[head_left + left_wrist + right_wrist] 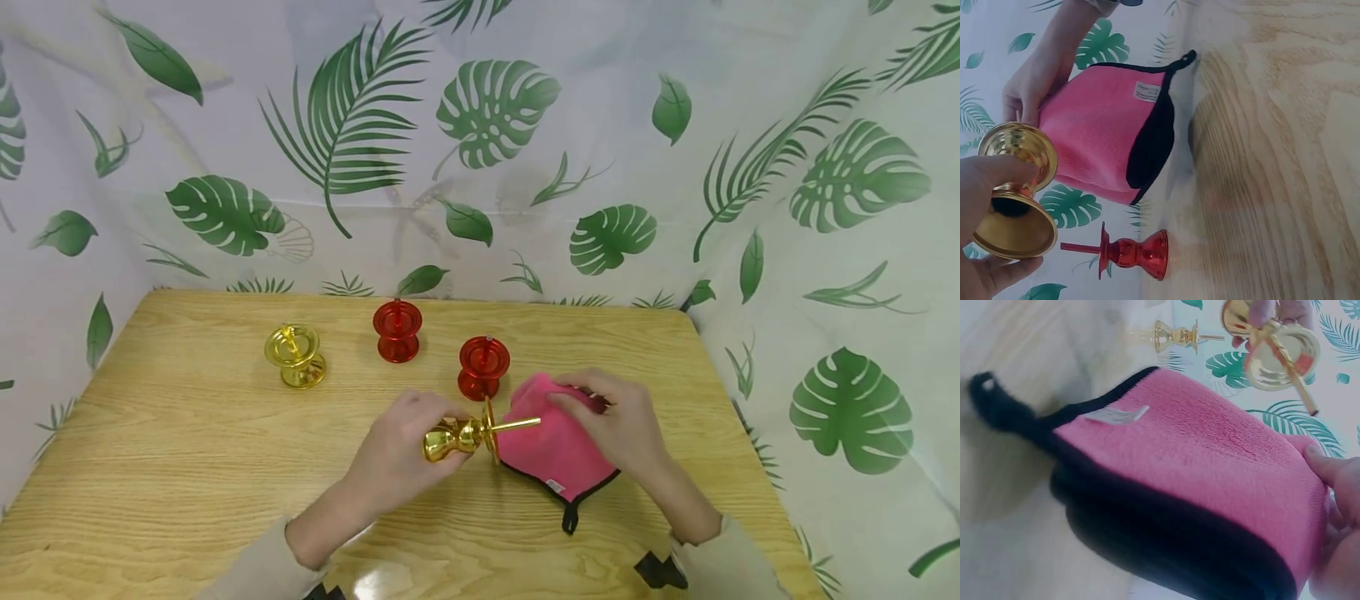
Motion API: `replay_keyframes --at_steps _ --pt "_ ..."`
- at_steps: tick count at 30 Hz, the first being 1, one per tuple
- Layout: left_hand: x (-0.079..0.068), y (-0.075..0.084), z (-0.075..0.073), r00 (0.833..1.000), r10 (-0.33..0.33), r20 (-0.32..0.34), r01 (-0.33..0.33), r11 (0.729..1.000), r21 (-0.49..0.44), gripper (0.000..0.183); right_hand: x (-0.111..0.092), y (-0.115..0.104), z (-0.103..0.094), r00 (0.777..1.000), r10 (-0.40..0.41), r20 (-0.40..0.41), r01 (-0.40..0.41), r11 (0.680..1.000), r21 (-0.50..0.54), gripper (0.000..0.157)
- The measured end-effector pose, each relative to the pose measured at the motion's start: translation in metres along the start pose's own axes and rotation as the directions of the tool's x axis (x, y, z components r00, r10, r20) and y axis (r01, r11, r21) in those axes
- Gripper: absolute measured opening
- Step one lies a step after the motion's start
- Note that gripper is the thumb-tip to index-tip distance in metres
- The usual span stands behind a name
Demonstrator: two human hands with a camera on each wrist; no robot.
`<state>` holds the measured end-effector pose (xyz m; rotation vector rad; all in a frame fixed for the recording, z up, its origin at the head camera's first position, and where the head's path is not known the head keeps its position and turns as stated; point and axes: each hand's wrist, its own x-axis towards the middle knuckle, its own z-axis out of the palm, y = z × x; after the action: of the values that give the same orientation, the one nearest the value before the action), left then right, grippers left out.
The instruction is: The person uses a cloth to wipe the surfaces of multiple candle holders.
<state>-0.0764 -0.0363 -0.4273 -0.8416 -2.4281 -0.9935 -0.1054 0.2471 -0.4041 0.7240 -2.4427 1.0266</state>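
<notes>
My left hand (393, 458) grips a gold candlestick (445, 442) around its stem and base. The candlestick is tilted on its side above the table, its thin spike pointing right towards a pink cloth (558, 446). In the left wrist view, the hollow underside of its base (1019, 232) shows. My right hand (626, 417) pinches the upper part of the cloth, which hangs down in folds. The cloth has black edging, a small white label (1119, 415) and a black loop at one corner. In the right wrist view, the cloth and candlestick are apart.
Behind my hands, two red candlesticks (398, 329) (483, 367) stand upright on the wooden table (187, 467). Another gold candlestick (300, 358) stands upright farther left. A leaf-patterned backdrop (517, 192) rises behind the table and at both sides.
</notes>
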Motion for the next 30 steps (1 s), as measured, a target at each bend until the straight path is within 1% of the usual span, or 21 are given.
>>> replay_keyframes --at_steps 5,8,11,14,18,21,26,30 --pt "-0.001 0.0 0.003 0.993 0.105 0.054 -0.109 0.99 0.085 0.03 0.011 -0.006 0.0 0.993 -0.041 0.109 0.042 0.999 -0.004 0.02" --pt "-0.002 -0.001 0.005 0.984 0.16 0.075 -0.167 0.981 0.104 0.03 0.018 -0.011 0.002 0.982 -0.097 0.163 0.104 0.994 -0.038 0.021" --pt "-0.002 -0.001 0.008 0.975 0.205 0.086 -0.213 0.971 0.105 0.031 0.025 -0.014 0.004 0.96 -0.179 0.216 0.2 0.976 -0.081 0.022" --pt "-0.001 -0.001 0.01 0.967 0.239 0.09 -0.249 0.962 0.11 0.031 0.029 -0.017 0.007 0.925 -0.256 0.281 0.295 0.95 -0.107 0.021" --pt "-0.001 -0.002 0.011 0.963 0.25 0.097 -0.261 0.958 0.12 0.032 0.032 -0.02 0.012 0.881 -0.321 0.347 0.389 0.909 -0.148 0.02" --pt "-0.002 -0.003 0.012 0.966 0.235 0.106 -0.248 0.96 0.127 0.032 0.031 -0.024 0.013 0.859 -0.356 0.368 0.445 0.875 -0.193 0.02" --pt "-0.001 -0.007 0.012 0.971 0.211 0.116 -0.227 0.961 0.155 0.031 0.028 -0.035 0.012 0.837 -0.378 0.395 0.495 0.831 -0.253 0.022" --pt "0.0 -0.008 0.012 0.972 0.203 0.12 -0.221 0.961 0.167 0.034 0.025 -0.043 0.011 0.83 -0.386 0.403 0.514 0.81 -0.281 0.023"
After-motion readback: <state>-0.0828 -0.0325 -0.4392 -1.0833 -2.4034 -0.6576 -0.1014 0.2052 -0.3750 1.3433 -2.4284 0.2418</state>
